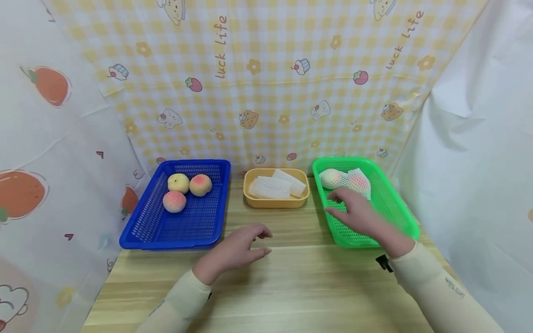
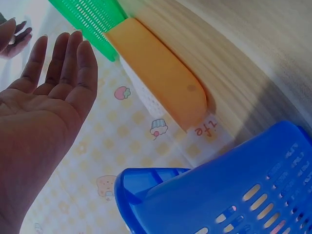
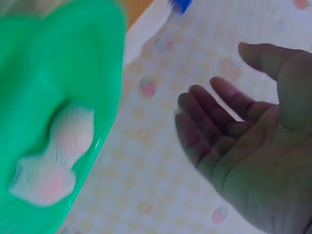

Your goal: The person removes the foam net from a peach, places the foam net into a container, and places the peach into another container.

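My left hand [image 1: 239, 247] hovers over the wooden table between the blue basket and the yellow tray, fingers loosely bent and nothing in them. In the left wrist view its palm and relaxed fingers [image 2: 66, 73] show bare. My right hand [image 1: 354, 210] is above the green basket [image 1: 397, 203], also holding nothing, its fingers [image 3: 209, 117] relaxed in the right wrist view. Two peaches in white foam net sleeves lie at the back of the green basket: a pale one [image 1: 333, 178] and a pinker one [image 1: 359, 180]. Inside the blue basket [image 1: 191, 231] are three bare peaches [image 1: 174, 201].
The yellow tray [image 1: 276, 203] at the back middle contains several flat white foam net sleeves [image 1: 270, 187]. Behind stands a yellow checked curtain [image 1: 266, 92]. White cloths hang at the left and right. The wooden tabletop [image 1: 291, 286] stretches in front of the containers.
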Motion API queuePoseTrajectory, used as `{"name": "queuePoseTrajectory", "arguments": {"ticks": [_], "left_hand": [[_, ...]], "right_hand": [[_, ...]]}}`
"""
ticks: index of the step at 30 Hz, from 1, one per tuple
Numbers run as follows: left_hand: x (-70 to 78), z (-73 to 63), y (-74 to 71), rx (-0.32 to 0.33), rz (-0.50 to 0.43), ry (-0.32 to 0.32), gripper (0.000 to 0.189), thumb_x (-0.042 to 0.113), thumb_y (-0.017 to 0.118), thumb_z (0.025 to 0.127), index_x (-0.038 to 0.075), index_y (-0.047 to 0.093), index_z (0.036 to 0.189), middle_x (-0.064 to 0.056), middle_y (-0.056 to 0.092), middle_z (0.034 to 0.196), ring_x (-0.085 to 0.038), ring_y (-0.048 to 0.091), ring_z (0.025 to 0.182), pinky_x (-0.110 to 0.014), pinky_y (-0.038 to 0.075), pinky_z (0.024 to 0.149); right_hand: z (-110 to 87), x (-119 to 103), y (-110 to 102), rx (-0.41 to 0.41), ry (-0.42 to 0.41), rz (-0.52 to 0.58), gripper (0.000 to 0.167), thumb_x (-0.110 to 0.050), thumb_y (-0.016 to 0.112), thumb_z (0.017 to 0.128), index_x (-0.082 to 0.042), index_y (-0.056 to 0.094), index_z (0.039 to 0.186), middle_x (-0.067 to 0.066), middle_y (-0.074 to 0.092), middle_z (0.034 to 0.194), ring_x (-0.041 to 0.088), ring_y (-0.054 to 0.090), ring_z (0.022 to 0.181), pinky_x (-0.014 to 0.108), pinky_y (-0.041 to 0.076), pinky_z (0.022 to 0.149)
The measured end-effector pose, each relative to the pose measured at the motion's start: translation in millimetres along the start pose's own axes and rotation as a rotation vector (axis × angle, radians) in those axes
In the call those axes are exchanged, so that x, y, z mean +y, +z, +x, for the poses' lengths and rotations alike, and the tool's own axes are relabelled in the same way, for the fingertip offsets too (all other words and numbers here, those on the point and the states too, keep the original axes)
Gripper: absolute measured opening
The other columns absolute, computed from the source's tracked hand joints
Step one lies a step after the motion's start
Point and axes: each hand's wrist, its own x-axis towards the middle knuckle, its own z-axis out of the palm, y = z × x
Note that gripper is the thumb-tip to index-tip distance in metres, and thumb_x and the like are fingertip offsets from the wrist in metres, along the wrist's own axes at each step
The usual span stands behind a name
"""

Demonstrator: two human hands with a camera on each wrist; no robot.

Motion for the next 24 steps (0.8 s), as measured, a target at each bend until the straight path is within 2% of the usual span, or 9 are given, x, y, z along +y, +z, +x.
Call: {"name": "queuePoseTrajectory", "arguments": {"ticks": [3,9,13,17,21,24], "left_hand": [[0.5,-0.3,-1.8,0.005,-0.007,0.010,0.035,0.029,0.076,0.107,0.012,0.069,0.137,-0.003,0.071,0.135,-0.022,0.066,0.126,-0.049,0.056,0.109],[2.1,-1.9,-3.3,0.013,-0.024,0.012,0.031,0.027,0.077,0.107,0.012,0.070,0.134,-0.004,0.072,0.133,-0.022,0.067,0.124,-0.049,0.056,0.108],[1.0,-2.5,-2.6,0.013,-0.024,0.025,0.032,0.027,0.077,0.107,0.010,0.070,0.133,-0.005,0.073,0.131,-0.023,0.068,0.123,-0.049,0.057,0.107],[0.5,-2.1,-1.7,0.007,-0.022,0.033,0.031,0.030,0.076,0.108,0.012,0.071,0.132,-0.005,0.073,0.130,-0.022,0.068,0.122,-0.048,0.057,0.107],[1.2,-2.4,-1.7,0.002,-0.029,0.022,0.029,0.030,0.076,0.108,0.014,0.070,0.132,-0.006,0.074,0.131,-0.020,0.068,0.123,-0.048,0.057,0.108],[2.3,-3.2,-2.4,0.007,-0.028,0.009,0.028,0.029,0.076,0.107,0.016,0.071,0.132,-0.003,0.074,0.130,-0.019,0.067,0.122,-0.046,0.057,0.108]], "right_hand": [[9.0,19.0,-12.2,-0.006,0.092,-0.081,0.034,-0.018,0.077,0.105,0.007,0.065,0.125,0.025,0.072,0.119,0.045,0.070,0.110,0.062,0.058,0.094],[28.3,58.8,-33.9,-0.121,0.253,-0.188,0.060,-0.024,0.074,0.106,0.020,0.050,0.140,0.043,0.062,0.131,0.058,0.063,0.121,0.068,0.054,0.100],[39.4,87.7,-33.0,-0.185,0.316,-0.191,0.069,-0.024,0.072,0.107,0.026,0.043,0.146,0.048,0.055,0.139,0.062,0.057,0.128,0.070,0.049,0.108],[45.6,112.4,-29.8,-0.232,0.370,-0.183,0.072,-0.024,0.069,0.107,0.029,0.040,0.146,0.050,0.054,0.139,0.063,0.057,0.128,0.071,0.048,0.110],[52.8,128.9,-27.1,-0.266,0.420,-0.184,0.078,-0.025,0.068,0.107,0.029,0.034,0.150,0.052,0.048,0.146,0.066,0.053,0.133,0.072,0.045,0.113],[60.3,135.0,-26.1,-0.267,0.446,-0.187,0.082,-0.027,0.066,0.107,0.028,0.028,0.154,0.053,0.040,0.152,0.068,0.044,0.140,0.073,0.039,0.118]]}}
